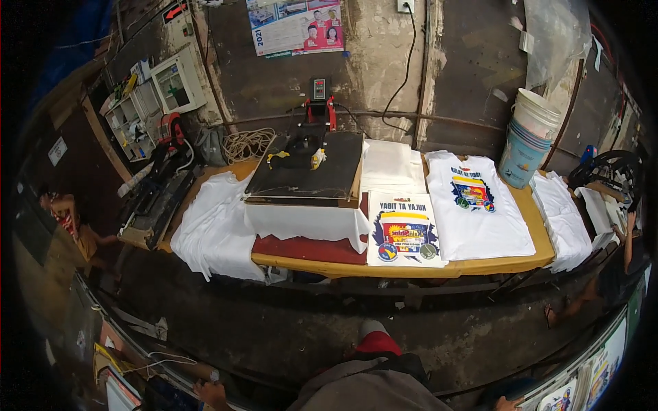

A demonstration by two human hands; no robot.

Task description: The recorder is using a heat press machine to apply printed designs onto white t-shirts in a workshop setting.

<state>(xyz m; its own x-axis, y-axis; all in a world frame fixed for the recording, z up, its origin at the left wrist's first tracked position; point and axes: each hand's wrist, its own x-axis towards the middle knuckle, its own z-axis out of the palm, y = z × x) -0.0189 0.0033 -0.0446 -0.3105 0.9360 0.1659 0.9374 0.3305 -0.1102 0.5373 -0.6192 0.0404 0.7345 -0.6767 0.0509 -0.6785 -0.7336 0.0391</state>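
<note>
Both of my hands are low at the picture's lower edge, well away from the bench. My left hand [211, 394] is at the edge of a cluttered surface behind me, its fingers partly cut off. On the other side, my right hand [508, 404] touches the edge of a table with printed sheets [558, 397]; only a bit of it shows. In front of me a flat heat press [308, 164] is lowered over white cloth [301, 225]. Beside it lie a stack of transfer sheets with a mirrored print [406, 229] and a white T-shirt bearing the same colourful design [473, 198].
Stacked buckets [526, 140] stand at the bench's back right. White shirts [216, 222] hang over its left end, and more [561, 219] lie at the right. A second press [161, 195] is at far left. People are at both sides: an arm [629, 240] shows at right.
</note>
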